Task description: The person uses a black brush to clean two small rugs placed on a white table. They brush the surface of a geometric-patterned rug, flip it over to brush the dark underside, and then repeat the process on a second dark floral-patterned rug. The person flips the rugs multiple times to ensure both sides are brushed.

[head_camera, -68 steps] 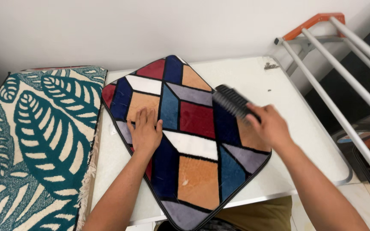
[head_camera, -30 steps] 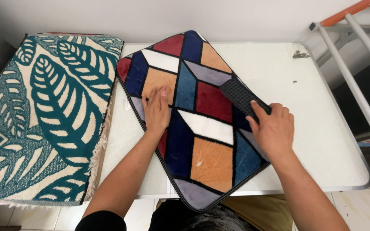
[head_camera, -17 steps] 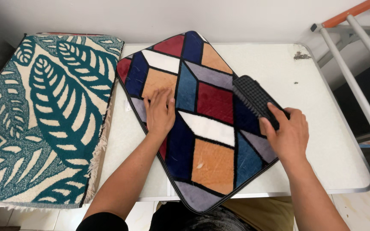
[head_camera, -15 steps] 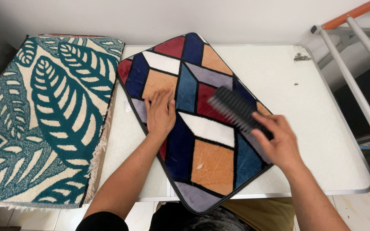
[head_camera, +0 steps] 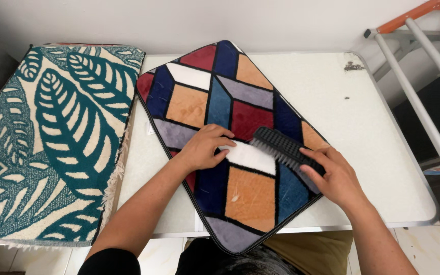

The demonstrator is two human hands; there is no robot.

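Patchwork mat point(head_camera: 240, 188): colour-block plush, black-trimmed, lying askew at centre frame on the white table point(head_camera: 378, 153); its lower corner overhangs the table's near edge.

My left hand point(head_camera: 204, 148): flat on the mat at mid-frame, fingers loosely spread toward the white patch.

My right hand point(head_camera: 334, 175): wrapped around the handle of the black brush point(head_camera: 278, 146), bristles down on the mat near its right edge.

Open room: bare tabletop to the right and upper right.

Leaf-pattern rug point(head_camera: 52, 137): left of frame, its fringed edge just beside the mat.

Rail rack point(head_camera: 423, 66): upper right, apart from the table.
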